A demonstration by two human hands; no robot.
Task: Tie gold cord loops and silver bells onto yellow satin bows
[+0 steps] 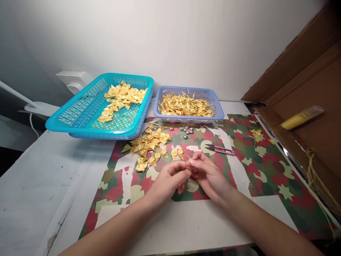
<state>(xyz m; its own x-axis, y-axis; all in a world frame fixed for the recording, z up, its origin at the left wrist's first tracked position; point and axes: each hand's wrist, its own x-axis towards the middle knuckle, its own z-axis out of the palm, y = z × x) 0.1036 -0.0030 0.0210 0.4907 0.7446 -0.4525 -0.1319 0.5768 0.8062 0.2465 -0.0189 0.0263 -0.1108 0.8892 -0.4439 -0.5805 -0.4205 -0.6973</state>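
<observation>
A white table stands against a plain white wall, with a sheet of red, green and cream patterned paper (255, 170) spread across it. Over the paper, the left hand (170, 177) and right hand (210, 174) meet fingertip to fingertip. Both are curled shut in a pinch, and whatever sits between the tips is too small to make out. A single yellow bow (177, 153) lies on the paper just beyond the left hand's fingertips, close to the pinch, and it cannot be told whether it touches them.

Further out beyond the left hand is a loose pile of plain bows (149, 144). Beyond the pile, a teal basket (80, 121) holds more of the same. Past the meeting fingertips lie a few small silver bells (188, 129), and behind them stands a blue basket (218, 110) heaped with bows that carry gold loops. Pink thread snips (221, 149) rest just beyond the right hand. A stray bow (255, 132) lies well out to that hand's right, near a cardboard box (314, 89) with a yellow tube (301, 119) in it.

Judging from the layout, the blue basket looks like finished pieces and is well filled. The pile and the teal basket suggest that many plain bows are left.
</observation>
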